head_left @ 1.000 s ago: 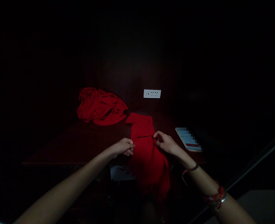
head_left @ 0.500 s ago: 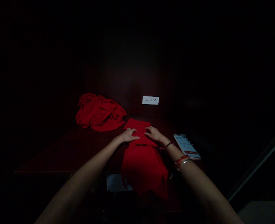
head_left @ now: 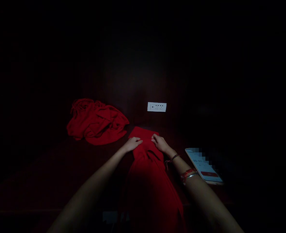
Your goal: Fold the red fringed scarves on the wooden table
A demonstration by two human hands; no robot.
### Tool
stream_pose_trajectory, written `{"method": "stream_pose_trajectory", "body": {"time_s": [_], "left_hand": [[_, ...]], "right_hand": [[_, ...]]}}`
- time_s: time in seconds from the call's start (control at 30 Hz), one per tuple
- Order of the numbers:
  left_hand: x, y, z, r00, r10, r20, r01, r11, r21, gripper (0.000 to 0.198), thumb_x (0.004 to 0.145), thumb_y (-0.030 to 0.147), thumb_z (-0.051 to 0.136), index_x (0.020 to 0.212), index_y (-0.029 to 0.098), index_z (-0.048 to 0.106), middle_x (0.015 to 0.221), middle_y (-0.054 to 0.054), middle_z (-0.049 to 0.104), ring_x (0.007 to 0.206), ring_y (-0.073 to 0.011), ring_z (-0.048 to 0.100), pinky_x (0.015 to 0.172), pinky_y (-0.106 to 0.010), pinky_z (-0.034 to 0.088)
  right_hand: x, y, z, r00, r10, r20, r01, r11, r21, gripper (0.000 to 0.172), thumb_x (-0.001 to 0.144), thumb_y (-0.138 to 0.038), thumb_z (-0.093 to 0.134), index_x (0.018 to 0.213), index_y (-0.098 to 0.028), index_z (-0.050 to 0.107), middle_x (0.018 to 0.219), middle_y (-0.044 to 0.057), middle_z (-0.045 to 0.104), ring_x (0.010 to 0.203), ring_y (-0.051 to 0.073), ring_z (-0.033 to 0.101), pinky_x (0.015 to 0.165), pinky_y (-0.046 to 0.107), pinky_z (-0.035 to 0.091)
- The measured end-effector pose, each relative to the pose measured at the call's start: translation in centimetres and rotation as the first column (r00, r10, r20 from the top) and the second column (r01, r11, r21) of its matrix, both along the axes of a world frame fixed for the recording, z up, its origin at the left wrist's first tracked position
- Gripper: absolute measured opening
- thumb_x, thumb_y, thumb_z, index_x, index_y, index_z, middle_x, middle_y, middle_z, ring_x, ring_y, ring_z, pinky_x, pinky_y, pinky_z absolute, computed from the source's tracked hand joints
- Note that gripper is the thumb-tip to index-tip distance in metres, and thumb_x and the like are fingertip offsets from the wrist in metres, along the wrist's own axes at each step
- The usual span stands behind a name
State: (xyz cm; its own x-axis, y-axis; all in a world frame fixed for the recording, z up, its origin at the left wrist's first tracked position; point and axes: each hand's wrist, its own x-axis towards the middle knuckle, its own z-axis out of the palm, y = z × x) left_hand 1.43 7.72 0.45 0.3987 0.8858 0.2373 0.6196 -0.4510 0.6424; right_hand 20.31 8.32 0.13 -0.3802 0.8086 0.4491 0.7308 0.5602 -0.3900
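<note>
A long red scarf (head_left: 147, 184) runs from the tabletop over its front edge towards me, its far end doubled over. My left hand (head_left: 133, 144) is closed on the left side of the fabric, thumb on top. On the opposite side my right hand (head_left: 159, 143) pinches the cloth, its fingertips partly hidden. Between the hands the fabric is bunched, with a raised wrinkle just below them. A second red cloth with fringe (head_left: 98, 123) lies heaped to the left, apart from both hands.
A phone (head_left: 203, 166) with a lit screen lies on the dark table (head_left: 89, 174) beyond my right wrist. The white socket plate (head_left: 156, 107) is on the wall behind. Pale flat things (head_left: 110, 216) show dimly under the table's front edge.
My hands have gone from resting with spread fingers on the scarf to gripping its sides. The cloth between them has bunched up. The view has shifted closer to the table.
</note>
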Motion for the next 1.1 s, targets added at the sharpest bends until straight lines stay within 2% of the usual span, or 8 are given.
{"method": "stream_pose_trajectory", "body": {"time_s": [0.17,0.3,0.43,0.6,0.7,0.8,0.97,1.1], "left_hand": [[-1.9,0.1,-0.8,0.857,0.04,0.513,0.126,0.95,-0.285,0.014,0.062,0.019,0.048,0.072,0.013,0.056,0.067,0.001,0.058,0.061,-0.0101,0.051,0.056,-0.019,0.038],[-2.3,-0.8,-0.2,0.693,0.219,0.687,0.153,0.886,-0.437,0.014,0.055,0.007,0.046,0.066,0.015,0.05,0.052,0.006,0.047,0.041,-0.0046,0.042,0.037,-0.013,0.027],[-1.8,-1.1,-0.1,0.559,0.276,0.782,0.211,0.864,-0.456,0.018,0.052,0.0,0.04,0.062,0.015,0.043,0.051,0.006,0.044,0.042,-0.0043,0.044,0.043,-0.013,0.035],[-1.7,-0.4,-0.7,0.688,0.339,0.642,0.0,0.884,-0.467,0.017,0.053,0.001,0.04,0.06,0.013,0.048,0.054,0.003,0.048,0.051,-0.0093,0.049,0.054,-0.021,0.041],[-2.6,-0.2,0.0,0.818,0.27,0.508,-0.135,0.949,-0.286,0.027,0.049,-0.003,0.041,0.065,0.014,0.056,0.06,0.003,0.052,0.063,-0.0111,0.051,0.063,-0.021,0.04],[-3.8,-0.6,0.9,0.956,0.138,0.258,-0.088,0.976,-0.198,0.039,0.046,-0.004,0.044,0.076,0.016,0.06,0.072,0.002,0.058,0.075,-0.0139,0.052,0.068,-0.02,0.039],[-4.9,-1.1,0.6,0.967,0.213,0.137,-0.111,0.842,-0.528,0.031,0.05,0.001,0.053,0.077,0.015,0.059,0.053,0.001,0.058,0.055,-0.0143,0.056,0.049,-0.019,0.04],[-3.8,-1.3,0.2,0.876,0.306,0.374,0.021,0.749,-0.662,0.027,0.055,-0.002,0.045,0.073,0.014,0.057,0.057,0.0,0.059,0.053,-0.012,0.057,0.052,-0.02,0.044]], "right_hand": [[0.3,-0.6,-0.1,0.985,0.093,-0.143,-0.089,0.996,0.031,0.009,0.079,-0.023,0.037,0.074,-0.018,0.042,0.07,-0.001,0.047,0.062,0.01,0.043,0.061,0.021,0.033],[0.9,-1.1,0.5,0.963,0.176,-0.203,-0.181,0.983,-0.008,0.012,0.078,-0.028,0.037,0.075,-0.018,0.042,0.07,-0.002,0.045,0.063,0.01,0.042,0.061,0.021,0.033],[1.0,-1.0,0.6,0.949,0.187,-0.255,-0.203,0.979,-0.035,0.013,0.077,-0.03,0.038,0.075,-0.018,0.042,0.069,-0.003,0.044,0.063,0.01,0.041,0.061,0.021,0.033],[0.6,-1.2,0.4,0.93,0.244,-0.275,-0.256,0.967,-0.01,0.012,0.077,-0.028,0.039,0.079,-0.018,0.044,0.072,-0.002,0.046,0.065,0.01,0.042,0.064,0.022,0.034],[0.2,-1.4,0.2,0.914,0.291,-0.284,-0.309,0.951,-0.018,0.012,0.075,-0.025,0.042,0.084,-0.018,0.046,0.078,-0.001,0.048,0.071,0.011,0.044,0.069,0.023,0.034],[0.0,-1.2,-0.1,0.891,0.294,-0.345,-0.323,0.946,-0.031,0.014,0.072,-0.023,0.045,0.085,-0.018,0.047,0.081,0.0,0.05,0.075,0.012,0.045,0.073,0.025,0.035],[-0.2,-0.9,-0.3,0.839,0.317,-0.442,-0.376,0.925,-0.05,0.017,0.069,-0.022,0.049,0.085,-0.018,0.048,0.084,0.0,0.05,0.079,0.013,0.045,0.076,0.027,0.034],[-0.4,-1.0,-0.2,0.814,0.299,-0.499,-0.38,0.923,-0.067,0.017,0.067,-0.022,0.051,0.083,-0.018,0.049,0.083,0.0,0.05,0.079,0.014,0.045,0.075,0.028,0.034]]}}
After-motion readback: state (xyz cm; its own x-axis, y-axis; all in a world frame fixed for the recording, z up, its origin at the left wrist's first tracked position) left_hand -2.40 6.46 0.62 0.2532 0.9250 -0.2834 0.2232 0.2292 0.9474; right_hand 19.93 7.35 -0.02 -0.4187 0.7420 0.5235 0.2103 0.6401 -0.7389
